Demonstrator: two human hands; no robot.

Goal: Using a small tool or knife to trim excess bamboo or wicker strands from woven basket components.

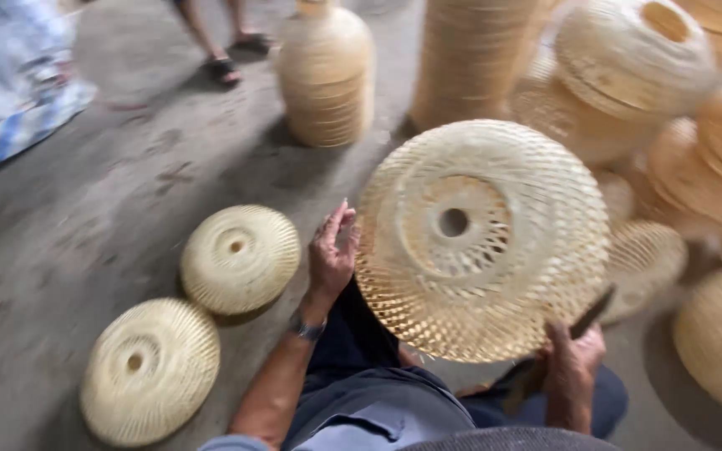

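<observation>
The work looks to be trimming or checking a round openwork bamboo lampshade (pixel 482 238), empty and propped over the lap, left hand (pixel 332 255) open-fingered against its rim, right hand (pixel 572 363) closed on a dark knife (pixel 582 321) at its lower edge, calling for careful blade placement.

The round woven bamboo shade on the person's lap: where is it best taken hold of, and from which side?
Probably by its outer rim, from opposite sides. The woven shade is a wide open-lattice disc tilted toward the camera, with only a small centre hole. The left hand already rests at its left edge; the right hand, holding a dark tool, is at its lower right rim.
</observation>
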